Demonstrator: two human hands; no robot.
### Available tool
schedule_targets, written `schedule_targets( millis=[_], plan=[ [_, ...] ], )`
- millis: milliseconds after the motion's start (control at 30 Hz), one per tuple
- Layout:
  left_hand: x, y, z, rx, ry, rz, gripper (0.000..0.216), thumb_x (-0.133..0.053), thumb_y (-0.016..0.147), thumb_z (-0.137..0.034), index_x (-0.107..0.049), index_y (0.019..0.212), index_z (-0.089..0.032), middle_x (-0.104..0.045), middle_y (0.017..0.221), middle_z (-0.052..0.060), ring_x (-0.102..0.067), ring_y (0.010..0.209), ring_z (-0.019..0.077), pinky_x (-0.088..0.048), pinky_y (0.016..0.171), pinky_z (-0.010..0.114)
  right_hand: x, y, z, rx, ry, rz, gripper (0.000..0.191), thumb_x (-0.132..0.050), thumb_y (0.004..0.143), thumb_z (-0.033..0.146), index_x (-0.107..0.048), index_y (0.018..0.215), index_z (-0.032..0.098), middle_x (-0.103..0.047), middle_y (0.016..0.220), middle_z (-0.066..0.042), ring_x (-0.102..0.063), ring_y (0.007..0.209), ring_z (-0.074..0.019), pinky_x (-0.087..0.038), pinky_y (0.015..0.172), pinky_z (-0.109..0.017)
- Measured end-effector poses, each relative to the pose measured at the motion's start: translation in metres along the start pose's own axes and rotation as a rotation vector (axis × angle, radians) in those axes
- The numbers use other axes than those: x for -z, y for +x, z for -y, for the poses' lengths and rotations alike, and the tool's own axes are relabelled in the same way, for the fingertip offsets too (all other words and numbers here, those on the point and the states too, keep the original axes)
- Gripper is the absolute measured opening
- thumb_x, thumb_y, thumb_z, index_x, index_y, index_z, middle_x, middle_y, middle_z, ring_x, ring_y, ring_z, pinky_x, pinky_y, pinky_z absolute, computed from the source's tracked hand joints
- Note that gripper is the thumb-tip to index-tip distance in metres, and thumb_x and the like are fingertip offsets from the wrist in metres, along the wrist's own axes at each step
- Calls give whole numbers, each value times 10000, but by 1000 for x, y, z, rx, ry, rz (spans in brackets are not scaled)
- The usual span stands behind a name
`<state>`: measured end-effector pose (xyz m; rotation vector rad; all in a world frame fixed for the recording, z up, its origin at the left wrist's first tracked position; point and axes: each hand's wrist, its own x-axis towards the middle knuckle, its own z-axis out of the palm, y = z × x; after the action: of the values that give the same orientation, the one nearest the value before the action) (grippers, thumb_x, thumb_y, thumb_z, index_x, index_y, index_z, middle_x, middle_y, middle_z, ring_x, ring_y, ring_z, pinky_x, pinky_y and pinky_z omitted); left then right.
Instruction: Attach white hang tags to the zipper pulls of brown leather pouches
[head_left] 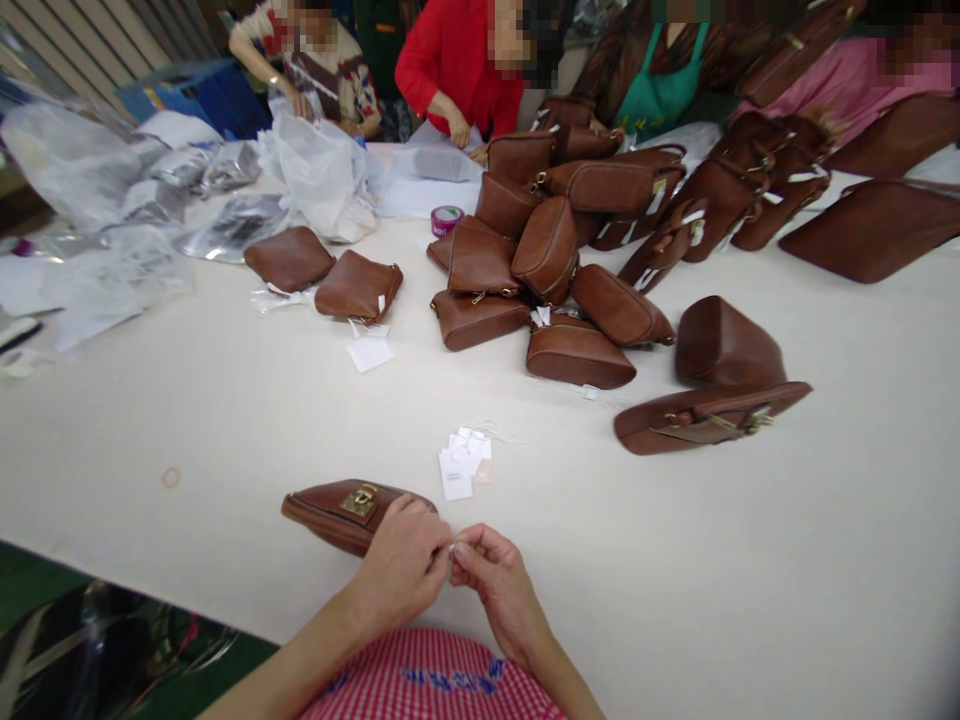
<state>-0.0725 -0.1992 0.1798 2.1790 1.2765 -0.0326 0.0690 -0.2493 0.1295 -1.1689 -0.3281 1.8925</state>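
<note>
A brown leather bag [337, 510] with a gold clasp lies flat near the table's front edge. My left hand [405, 565] rests against its right end, fingers curled. My right hand [495, 590] meets it fingertip to fingertip, both pinching something tiny and pale that I cannot make out. A small pile of white paper tags [465, 462] with thin strings lies just beyond my hands.
A heap of brown bags [555, 270] fills the table's middle and far right, with two more bags [322, 275] to the left. Plastic wrappers [135, 220] cover the far left. Several people work along the far edge. Purple tape roll [447, 218].
</note>
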Motion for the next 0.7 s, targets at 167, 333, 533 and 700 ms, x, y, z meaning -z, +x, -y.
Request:
schedule_targets(
  millis=[167,333,533,700],
  plan=[
    [-1,2,2,16,-10,18,229,-495,864,-145,-516,637,-174,-565,670,16,-510,741,190,-389,850,396,-1,3,-3,12,-28,-27,268,-775,678,403,-644,688,169,-589,598,32,-499,588,-113,-412,623,-269],
    [-9,2,2,121,-23,-18,274,-441,936,-171,-577,698,-171,-612,730,40,-547,813,221,-374,930,461,-5,6,-7,173,-172,-154,265,-730,715,432,-635,676,187,-565,601,32,-488,619,-134,-410,640,-281],
    [-14,0,-2,206,-80,-71,285,-405,904,-121,-595,701,-181,-633,761,45,-564,828,230,-395,896,437,-8,12,-15,427,-454,-223,247,-597,849,412,-610,703,213,-599,697,7,-539,701,-159,-436,680,-287],
    [-38,1,11,228,-78,-164,305,-383,884,-135,-621,701,-191,-644,763,61,-569,816,230,-402,854,404,-3,16,-35,651,-690,-249,299,-480,937,365,-585,700,217,-582,730,-12,-555,738,-163,-477,717,-315]
  ],
)
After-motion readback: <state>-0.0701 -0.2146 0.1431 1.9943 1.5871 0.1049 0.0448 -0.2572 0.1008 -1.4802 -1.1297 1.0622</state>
